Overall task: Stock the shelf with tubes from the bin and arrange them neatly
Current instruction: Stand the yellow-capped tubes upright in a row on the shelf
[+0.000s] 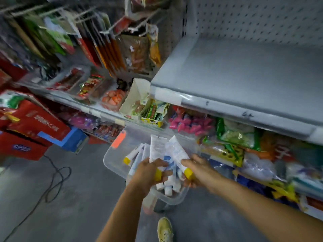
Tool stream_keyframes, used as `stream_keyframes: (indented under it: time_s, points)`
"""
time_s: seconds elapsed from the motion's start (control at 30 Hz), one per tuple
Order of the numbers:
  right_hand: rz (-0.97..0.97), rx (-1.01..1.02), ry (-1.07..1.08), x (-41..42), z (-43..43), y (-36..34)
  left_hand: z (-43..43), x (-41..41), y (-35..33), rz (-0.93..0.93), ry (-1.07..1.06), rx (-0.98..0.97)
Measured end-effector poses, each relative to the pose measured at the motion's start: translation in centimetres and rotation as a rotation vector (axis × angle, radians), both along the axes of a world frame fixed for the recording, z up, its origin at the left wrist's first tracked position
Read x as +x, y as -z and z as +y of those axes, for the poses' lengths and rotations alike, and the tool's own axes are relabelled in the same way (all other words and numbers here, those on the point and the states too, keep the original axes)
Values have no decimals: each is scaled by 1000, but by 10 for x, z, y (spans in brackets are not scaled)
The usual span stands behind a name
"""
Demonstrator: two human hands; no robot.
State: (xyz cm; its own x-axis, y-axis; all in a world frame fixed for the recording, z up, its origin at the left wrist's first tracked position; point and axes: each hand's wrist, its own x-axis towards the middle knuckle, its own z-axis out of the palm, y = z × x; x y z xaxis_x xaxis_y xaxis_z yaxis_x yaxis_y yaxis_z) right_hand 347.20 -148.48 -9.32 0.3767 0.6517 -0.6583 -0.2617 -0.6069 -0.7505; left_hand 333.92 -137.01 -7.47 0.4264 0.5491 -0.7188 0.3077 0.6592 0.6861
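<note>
While each tube is pinched only near its cap end, the long bodies stick up loose: a white plastic tube with a yellow cap (156, 147) is gripped in the left hand (148, 172), and a second white yellow-capped tube (176, 149) is gripped in the right hand (199, 170). Fingers are curled round both. The two tubes lean together and look to be touching at mid-body. Blur makes it impossible to tell whether the left hand holds more than one. Both tubes are above the clear plastic bin (111, 165), which has more loose white tubes (168, 188) piled in its near corner. The target, a bare grey metal shelf (244, 70), sits up and to the right, well apart from the hands, with no tubes on it yet. Risks:
- The crossed tubes could snag on each other as the hands part, and one could slip back into the bin or onto the grey floor (87, 198).
- Lifting right could clip the shelf's front lip or knock the packed lower shelf of snack packets (234, 135) just beside the bin.
- Round tubes laid flat may roll out of line.
- A black cable (57, 180) loops on the floor to the left, near enough to the yellow shoe (165, 229) to be a trip hazard on a step that way.
</note>
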Motion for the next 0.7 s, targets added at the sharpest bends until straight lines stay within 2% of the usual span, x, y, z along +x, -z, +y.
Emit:
stream_keyframes:
  time_s: [0.07, 0.23, 0.3, 0.4, 0.57, 0.7]
  points:
    - [-57, 69, -3, 16, -37, -34, -39, 19, -28, -108, -16, -17]
    - [-350, 182, -67, 54, -131, -108, -135, 68, -89, -332, -2, 50]
    - [-416, 205, -38, 70, -163, -132, -169, 84, -109, -373, -9, 59]
    - [-470, 248, -12, 90, -204, -173, -209, 104, -138, -415, 12, 133]
    - [-439, 280, -78, 117, -260, -227, -249, 130, -196, -498, 141, 344]
    - [-530, 355, -71, 131, -285, -265, -265, 157, -233, -523, 273, 520]
